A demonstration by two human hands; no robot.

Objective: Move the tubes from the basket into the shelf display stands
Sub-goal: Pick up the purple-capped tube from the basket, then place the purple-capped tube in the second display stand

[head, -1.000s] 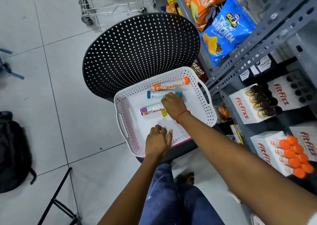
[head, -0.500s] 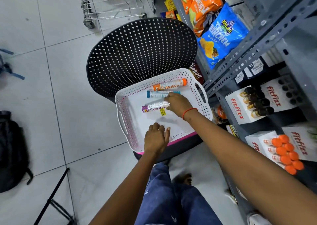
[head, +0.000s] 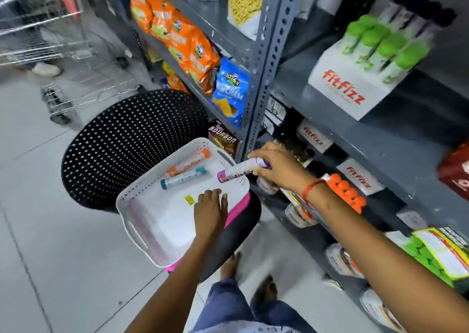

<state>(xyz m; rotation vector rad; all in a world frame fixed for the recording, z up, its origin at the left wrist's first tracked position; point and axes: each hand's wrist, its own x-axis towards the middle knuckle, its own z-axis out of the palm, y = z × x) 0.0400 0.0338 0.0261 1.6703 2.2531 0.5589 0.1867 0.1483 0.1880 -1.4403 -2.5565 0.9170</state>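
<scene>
A white perforated basket (head: 142,228) rests on a black chair seat. Inside it lie an orange-capped tube (head: 187,164) and a blue-capped tube (head: 183,178), side by side at the far end. My right hand (head: 278,166) is shut on a purple-capped tube (head: 238,171), held above the basket's right rim, near the shelf. My left hand (head: 209,212) rests on the basket's near right edge, fingers curled over it. White Fitfizz display stands sit on the shelves: one with green-capped tubes (head: 365,61), one with orange-capped tubes (head: 346,192).
A grey metal shelf upright (head: 264,61) stands just right of the basket. Snack bags (head: 177,36) and a Bourbon biscuit pack (head: 224,137) fill the shelves behind. The black perforated chair back (head: 132,142) rises left of the basket. A wire trolley (head: 76,79) stands far left.
My right hand has lifted the purple-capped tube out of the basket and carried it right toward the shelf. The view has swung up and right. My left hand stays on the basket.
</scene>
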